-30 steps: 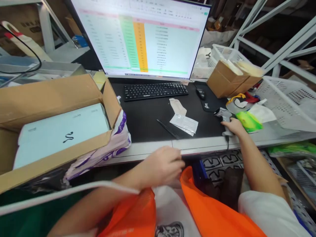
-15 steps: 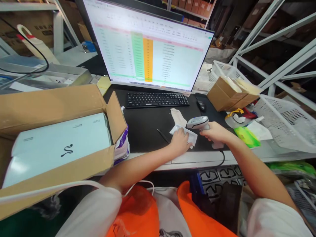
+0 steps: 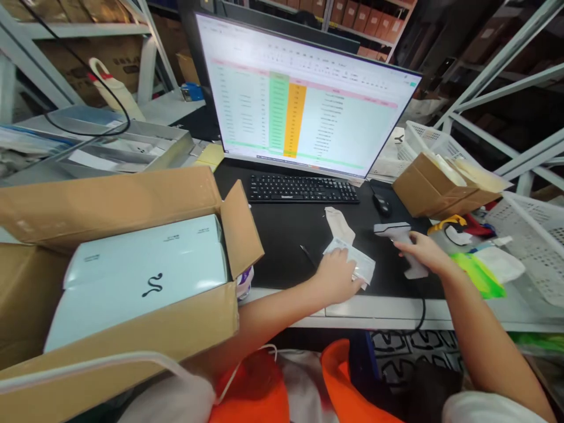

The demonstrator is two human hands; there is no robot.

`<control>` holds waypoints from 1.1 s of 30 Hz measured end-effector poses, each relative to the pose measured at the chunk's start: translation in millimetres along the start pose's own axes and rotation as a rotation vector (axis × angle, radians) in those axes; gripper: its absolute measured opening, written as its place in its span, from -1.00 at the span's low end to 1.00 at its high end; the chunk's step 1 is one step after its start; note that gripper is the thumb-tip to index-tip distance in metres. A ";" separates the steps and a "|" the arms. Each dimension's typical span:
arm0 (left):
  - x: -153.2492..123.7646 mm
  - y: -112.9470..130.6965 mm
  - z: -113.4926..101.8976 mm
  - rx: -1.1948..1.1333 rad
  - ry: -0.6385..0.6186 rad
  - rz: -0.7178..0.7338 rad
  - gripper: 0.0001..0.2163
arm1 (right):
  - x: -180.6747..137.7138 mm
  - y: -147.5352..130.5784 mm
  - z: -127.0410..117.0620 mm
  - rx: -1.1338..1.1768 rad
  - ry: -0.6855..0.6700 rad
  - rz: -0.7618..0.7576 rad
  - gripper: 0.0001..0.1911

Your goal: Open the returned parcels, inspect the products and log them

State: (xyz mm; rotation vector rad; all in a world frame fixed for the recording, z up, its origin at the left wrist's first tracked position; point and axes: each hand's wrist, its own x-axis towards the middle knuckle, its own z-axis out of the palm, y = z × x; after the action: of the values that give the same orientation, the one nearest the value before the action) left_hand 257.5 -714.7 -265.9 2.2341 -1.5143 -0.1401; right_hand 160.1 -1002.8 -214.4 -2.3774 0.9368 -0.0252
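Note:
On the black desk mat, my left hand (image 3: 337, 276) presses on a small white printed slip (image 3: 362, 265), its fingers curled over the near part and hiding it. A cream strip of paper (image 3: 340, 225) lies just beyond, touching the slip. My right hand (image 3: 423, 251) has its fingers around the handle of a grey and white barcode scanner (image 3: 409, 258). The scanner lies tilted on its side at the mat's right, its head to the left. A thin black pen (image 3: 307, 256) is left of my left hand, partly covered.
An open cardboard box (image 3: 247, 232) with a pale blue box (image 3: 145, 276) inside stands at left. Behind the mat are a keyboard (image 3: 304, 189), a mouse (image 3: 381, 205) and a monitor (image 3: 308, 100). A small carton (image 3: 429, 185), a green packet (image 3: 480, 276) and white baskets (image 3: 533, 235) stand at right.
My right hand has turned the scanner and lowered it toward the mat, away from the slip. My left hand stays on the slip. The whole view has shifted, moving things rightward and down.

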 end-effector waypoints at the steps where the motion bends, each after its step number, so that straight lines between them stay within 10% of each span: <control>1: -5.3 -7.4 -7.4 -0.008 0.014 -0.006 -0.57 | 7.2 19.4 -1.6 -0.023 0.072 0.022 -0.59; 6: -22.1 -55.3 -26.2 -0.029 0.095 -0.167 -0.66 | 21.1 58.5 10.3 -0.462 0.393 0.018 -0.57; 11: -23.2 -72.4 -21.7 -0.111 0.166 -0.186 -0.74 | 40.6 -51.8 72.9 -0.394 0.314 -0.482 -0.59; 17: -26.6 -72.2 -15.2 -0.161 0.107 -0.180 -0.78 | 115.7 -154.9 126.2 -0.425 0.312 -0.490 -0.60; 33: -31.0 -70.6 -20.5 -0.292 0.159 -0.157 -0.80 | 121.7 -147.6 155.7 -0.391 0.445 -0.388 -0.56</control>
State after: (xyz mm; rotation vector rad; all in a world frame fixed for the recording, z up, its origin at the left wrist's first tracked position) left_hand 312.5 -658.9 -280.9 2.0734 -1.1548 -0.2107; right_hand 377.5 -913.8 -289.7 -2.9595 0.6957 -0.5907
